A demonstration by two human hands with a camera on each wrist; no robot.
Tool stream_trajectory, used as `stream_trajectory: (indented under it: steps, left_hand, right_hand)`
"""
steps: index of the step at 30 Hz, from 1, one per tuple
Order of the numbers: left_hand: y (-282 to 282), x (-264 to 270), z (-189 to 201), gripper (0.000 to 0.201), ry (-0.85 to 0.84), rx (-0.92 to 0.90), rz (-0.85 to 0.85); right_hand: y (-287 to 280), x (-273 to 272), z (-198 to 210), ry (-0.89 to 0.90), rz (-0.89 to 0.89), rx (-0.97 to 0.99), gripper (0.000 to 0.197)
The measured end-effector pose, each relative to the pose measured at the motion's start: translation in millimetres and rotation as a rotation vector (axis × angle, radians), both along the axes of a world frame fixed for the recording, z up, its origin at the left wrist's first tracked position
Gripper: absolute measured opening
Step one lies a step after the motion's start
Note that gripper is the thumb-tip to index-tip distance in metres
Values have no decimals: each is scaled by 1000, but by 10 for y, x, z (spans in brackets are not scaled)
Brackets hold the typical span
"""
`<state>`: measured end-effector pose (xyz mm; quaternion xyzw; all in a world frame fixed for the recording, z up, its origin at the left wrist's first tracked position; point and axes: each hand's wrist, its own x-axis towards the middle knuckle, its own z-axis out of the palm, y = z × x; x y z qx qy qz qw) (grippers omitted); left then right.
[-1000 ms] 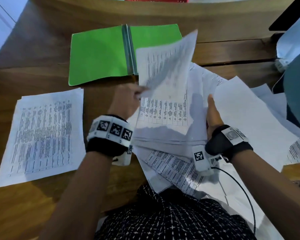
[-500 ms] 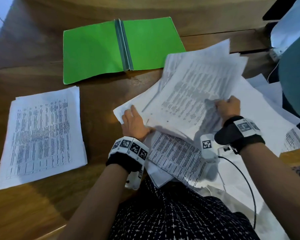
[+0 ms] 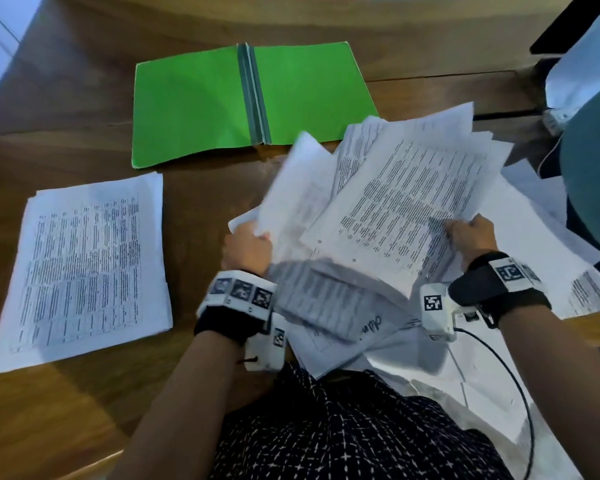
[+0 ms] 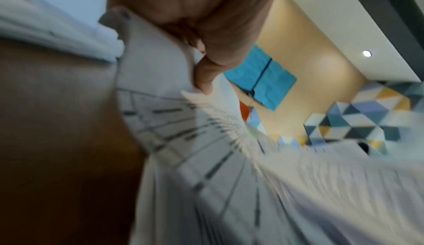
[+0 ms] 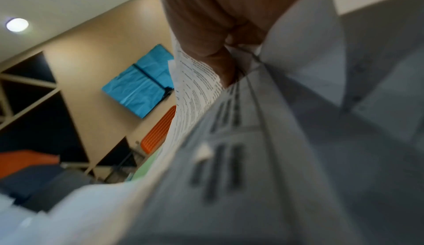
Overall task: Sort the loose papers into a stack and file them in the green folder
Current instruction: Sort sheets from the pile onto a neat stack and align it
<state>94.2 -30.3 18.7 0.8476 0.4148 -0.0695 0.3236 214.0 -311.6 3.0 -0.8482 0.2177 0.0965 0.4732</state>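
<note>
The green folder [image 3: 201,109] lies open and flat at the far middle of the wooden table. A neat stack of printed papers [image 3: 84,268] sits at the left. Both hands hold a fanned bundle of loose printed sheets [image 3: 395,202] lifted off the table at the centre right. My left hand [image 3: 248,249] grips the bundle's lower left edge, with its thumb [image 4: 204,78] curled on the sheets [image 4: 183,131]. At the lower right corner my right hand [image 3: 471,237] pinches the sheets [image 5: 197,93] between thumb [image 5: 215,64] and fingers. More loose papers [image 3: 343,327] lie under the bundle.
Loose sheets [image 3: 541,251] spread to the table's right edge and over my lap. A cable [image 3: 506,368] runs from the right wrist camera. A teal chair back [image 3: 596,168] and a white object [image 3: 582,64] stand at the right. Bare wood [image 3: 201,209] shows between stack and bundle.
A second ago my left hand held one raised sheet near the folder. Both hands now grip a gathered bundle, which has risen and fanned out more since half a second ago.
</note>
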Motion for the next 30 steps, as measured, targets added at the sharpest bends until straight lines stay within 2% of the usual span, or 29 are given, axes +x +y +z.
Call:
stream_trajectory:
  steps: [2, 3, 6, 9, 11, 13, 15, 16, 19, 21, 22, 24, 26, 27, 28, 29, 30]
  left_hand:
    - [252, -4, 168, 37, -183, 51, 130]
    - [366, -10, 264, 39, -269, 72, 177]
    - [618, -14, 519, 39, -463, 149, 315]
    - [701, -1, 656, 40, -527, 133, 428]
    - [650, 6, 650, 35, -546, 96, 406]
    - [521, 1, 543, 31, -521, 40, 353]
    - [351, -22, 363, 32, -407, -31, 298]
    - [269, -43, 261, 34, -330, -66, 278]
    - [118, -137, -35, 37, -177, -175, 216]
    - [70, -210, -202, 33, -143, -171, 116]
    - [43, -241, -265, 32, -135, -156, 55]
    - [62, -247, -374, 43, -105, -127, -7]
    - [160, -191, -371, 59, -70, -129, 90]
    - [239, -152, -323, 68, -87, -188, 169]
    - [311, -117, -252, 75, -159, -290, 230]
    - [374, -74, -133, 77, -302, -431, 270]
    - [429, -31, -15, 69, -513, -561, 288]
  right_hand:
    - [73, -34, 37, -14, 55, -17, 30]
    - [117, -47, 41, -10, 96, -29, 33]
    - [271, -97, 81, 11, 182, -55, 32]
    - [445, -119, 138, 24, 281, -14, 32]
    - [588, -149, 195, 7, 366, 18, 32]
    - [732, -191, 225, -3, 443, 68, 29]
    - [875, -216, 205, -4, 451, 130, 13]
    - [928, -233, 212, -13, 442, 140, 15]
    - [1080, -292, 233, 40, 413, 260, 65]
    - [1147, -304, 235, 90, 409, 317, 82]
    - [1165, -317, 228, 102, 431, 272, 73]
    - [1185, -325, 177, 65, 508, 129, 36]
    - [1190, -350, 253, -28, 573, 123, 32]
    - [1186, -348, 327, -75, 592, 159, 31]
    - [1176, -351, 449, -135, 613, 208, 27]
    - [1170, -329, 587, -190, 627, 264, 25]
    - [1160, -308, 743, -238, 636, 334, 26]
